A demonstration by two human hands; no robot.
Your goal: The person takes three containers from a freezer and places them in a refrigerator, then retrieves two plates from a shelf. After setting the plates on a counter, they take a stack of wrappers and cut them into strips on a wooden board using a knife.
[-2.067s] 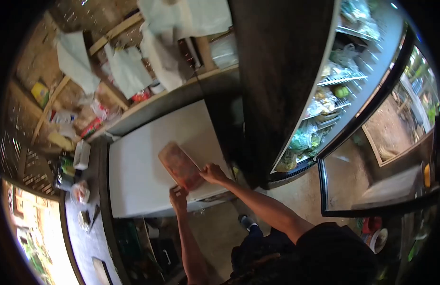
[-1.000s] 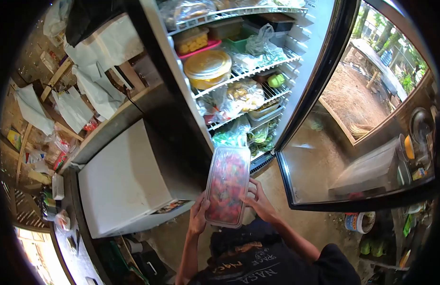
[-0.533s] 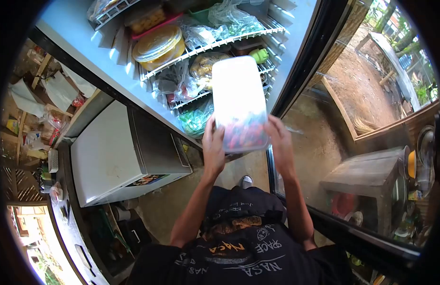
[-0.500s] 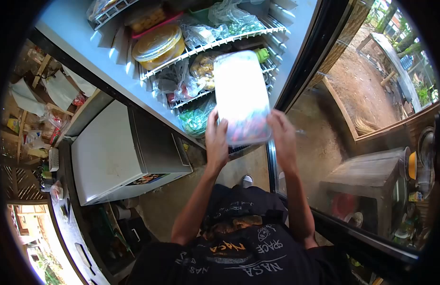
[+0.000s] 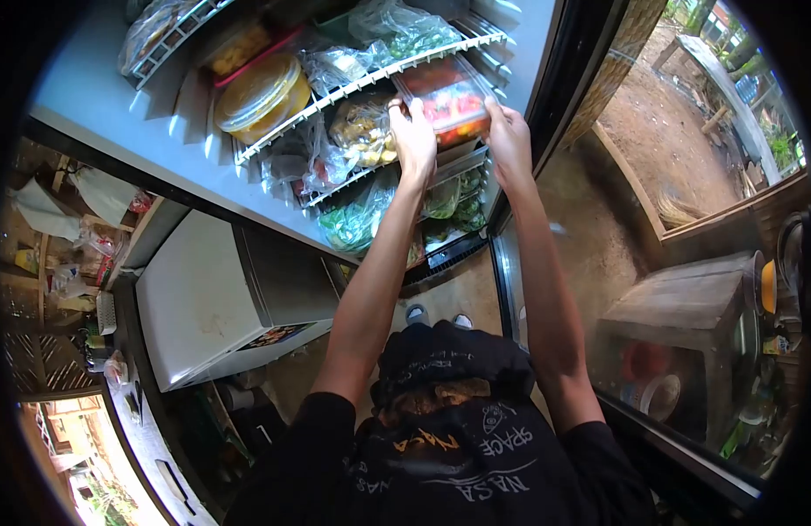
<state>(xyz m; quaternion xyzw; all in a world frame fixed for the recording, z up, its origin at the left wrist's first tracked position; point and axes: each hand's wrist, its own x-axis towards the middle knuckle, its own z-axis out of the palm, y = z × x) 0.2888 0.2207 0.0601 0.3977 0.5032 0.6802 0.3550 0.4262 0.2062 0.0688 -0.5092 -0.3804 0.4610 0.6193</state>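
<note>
A clear plastic container (image 5: 453, 110) of red and orange pieces, perhaps chillies or tomatoes, sits partly inside the fridge on the middle shelf level. My left hand (image 5: 414, 140) grips its near left side, and my right hand (image 5: 508, 140) grips the right side. Both hands have their fingers closed on its edges. Left of the container lies a plastic bag of yellowish-brown pieces (image 5: 364, 131). Above, on the wire shelf (image 5: 370, 83), stands a round lidded tub (image 5: 263, 96) with yellow contents. Bagged green vegetables (image 5: 353, 219) lie on the level below.
The open fridge door (image 5: 624, 412) stands to my right, with a wooden cabinet (image 5: 677, 307) seen beyond it. A white appliance (image 5: 195, 298) is at my left. Door racks (image 5: 173, 39) hold more bags at the upper left.
Both hands have pushed the container forward, away from my body and into the fridge. It has tilted, so its red contents now show instead of a bright glare on the lid.
</note>
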